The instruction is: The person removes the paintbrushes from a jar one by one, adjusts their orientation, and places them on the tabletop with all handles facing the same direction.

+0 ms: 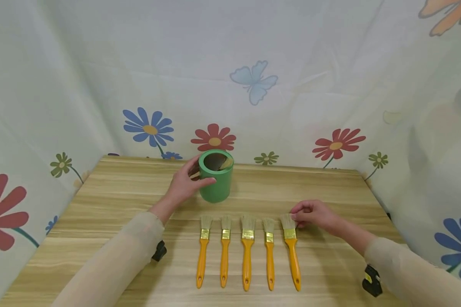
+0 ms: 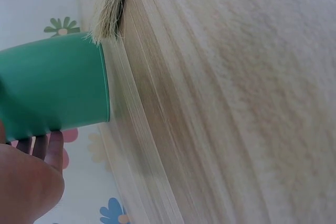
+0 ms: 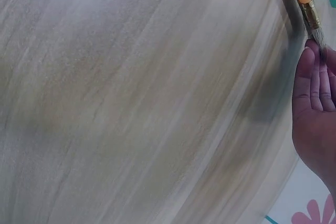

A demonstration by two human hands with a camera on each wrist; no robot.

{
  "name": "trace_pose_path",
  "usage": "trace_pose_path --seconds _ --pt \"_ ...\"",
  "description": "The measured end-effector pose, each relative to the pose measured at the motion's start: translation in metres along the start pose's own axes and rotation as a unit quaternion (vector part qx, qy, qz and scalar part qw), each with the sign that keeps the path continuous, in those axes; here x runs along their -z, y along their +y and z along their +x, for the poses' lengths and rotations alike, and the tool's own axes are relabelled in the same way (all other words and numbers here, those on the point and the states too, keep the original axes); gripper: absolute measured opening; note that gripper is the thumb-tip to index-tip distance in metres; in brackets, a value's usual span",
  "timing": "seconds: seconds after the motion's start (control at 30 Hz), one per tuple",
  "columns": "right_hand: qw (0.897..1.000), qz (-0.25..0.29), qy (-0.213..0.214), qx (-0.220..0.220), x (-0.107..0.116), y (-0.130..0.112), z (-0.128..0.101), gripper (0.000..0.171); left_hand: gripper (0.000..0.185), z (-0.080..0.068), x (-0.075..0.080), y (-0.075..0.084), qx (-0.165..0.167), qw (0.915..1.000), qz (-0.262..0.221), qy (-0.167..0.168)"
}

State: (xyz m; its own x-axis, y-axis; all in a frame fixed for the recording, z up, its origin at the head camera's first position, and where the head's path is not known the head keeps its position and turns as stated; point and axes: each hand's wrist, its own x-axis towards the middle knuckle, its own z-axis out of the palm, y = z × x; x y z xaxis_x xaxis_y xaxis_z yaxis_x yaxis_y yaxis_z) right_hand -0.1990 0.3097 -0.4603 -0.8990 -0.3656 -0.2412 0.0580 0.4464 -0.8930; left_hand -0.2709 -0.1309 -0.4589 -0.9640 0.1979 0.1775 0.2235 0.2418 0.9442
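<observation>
My left hand grips the side of a green cylindrical container, its thumb across the front and its fingers around the far side. The container stands upright on the table; pale bristles show inside its mouth. In the left wrist view, fingers touch the green wall. With the right hand I pinch the bristle end of the rightmost paintbrush, which has an orange handle and gold ferrule. The right wrist view shows thumb and fingertips meeting at that brush's bristles.
Left of the pinched brush, several similar brushes lie in a row, bristles away from me, among them a wide middle one and a leftmost one. The wood-grain table ends at a flower-printed curtain.
</observation>
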Motion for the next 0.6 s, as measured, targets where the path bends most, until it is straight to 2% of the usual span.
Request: trace_pose_path --seconds 0.47,0.6 --pt "0.999 -0.043 0.013 0.006 0.0012 0.0044 0.0022 0.023 0.089 0.0026 0.0012 -0.0036 -0.006 1.0 0.006 -0.002" --pt "0.996 -0.087 0.021 0.026 0.0039 0.0014 0.0006 0.021 0.089 0.0031 0.0015 -0.0034 -0.007 1.0 0.006 -0.001"
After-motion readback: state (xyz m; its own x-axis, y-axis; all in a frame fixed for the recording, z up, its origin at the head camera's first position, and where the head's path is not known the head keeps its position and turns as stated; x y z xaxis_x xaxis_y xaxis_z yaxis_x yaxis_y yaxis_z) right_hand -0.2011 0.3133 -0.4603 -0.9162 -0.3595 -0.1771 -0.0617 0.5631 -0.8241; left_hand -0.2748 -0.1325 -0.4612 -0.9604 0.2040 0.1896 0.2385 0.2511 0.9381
